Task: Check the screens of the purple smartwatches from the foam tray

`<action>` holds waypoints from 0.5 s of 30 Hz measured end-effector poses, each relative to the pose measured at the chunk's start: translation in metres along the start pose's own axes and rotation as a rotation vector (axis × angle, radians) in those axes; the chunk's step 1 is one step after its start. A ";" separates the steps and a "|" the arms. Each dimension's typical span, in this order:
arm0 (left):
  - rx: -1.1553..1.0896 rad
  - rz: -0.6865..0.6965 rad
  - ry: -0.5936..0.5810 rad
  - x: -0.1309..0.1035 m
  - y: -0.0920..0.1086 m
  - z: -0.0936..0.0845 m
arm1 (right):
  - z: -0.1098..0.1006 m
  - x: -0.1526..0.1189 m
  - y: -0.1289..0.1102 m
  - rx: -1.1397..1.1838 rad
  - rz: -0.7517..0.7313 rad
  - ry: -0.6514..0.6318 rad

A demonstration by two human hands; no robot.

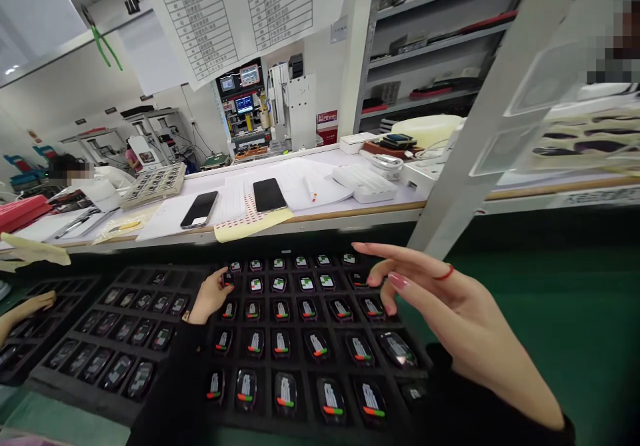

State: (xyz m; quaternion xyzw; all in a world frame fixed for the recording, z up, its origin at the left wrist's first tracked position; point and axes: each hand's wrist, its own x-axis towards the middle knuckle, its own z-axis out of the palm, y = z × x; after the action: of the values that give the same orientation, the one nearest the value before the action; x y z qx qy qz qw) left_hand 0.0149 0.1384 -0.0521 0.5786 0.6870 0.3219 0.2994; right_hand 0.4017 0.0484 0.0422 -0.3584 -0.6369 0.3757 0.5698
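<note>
A black compartment tray point(295, 356) lies in front of me, filled with several small glossy devices point(281, 343) whose screens show white, green and red marks. My left hand point(213, 294) reaches over the tray's far left part and pinches one small device point(229, 278) between thumb and fingers. Over the tray's right side hovers my right hand point(440, 299), fingers spread and holding nothing, a red band on one finger.
A second black tray point(125, 346) of devices lies to the left, and another person's hand point(30, 305) rests at a third tray. Behind runs a white bench point(310, 206) with two dark phones point(269, 195), papers and a machine point(250, 109). A slanted white post point(480, 133) stands at right.
</note>
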 end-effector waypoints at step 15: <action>0.179 -0.058 -0.210 0.031 -0.029 0.006 | 0.004 0.065 0.124 -0.518 0.273 -0.404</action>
State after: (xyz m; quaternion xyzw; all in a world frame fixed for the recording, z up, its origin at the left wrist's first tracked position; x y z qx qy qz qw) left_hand -0.0025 0.1664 -0.0798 0.6135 0.6941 0.1881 0.3261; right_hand 0.3950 0.1624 -0.0381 -0.4911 -0.7572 0.3378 0.2671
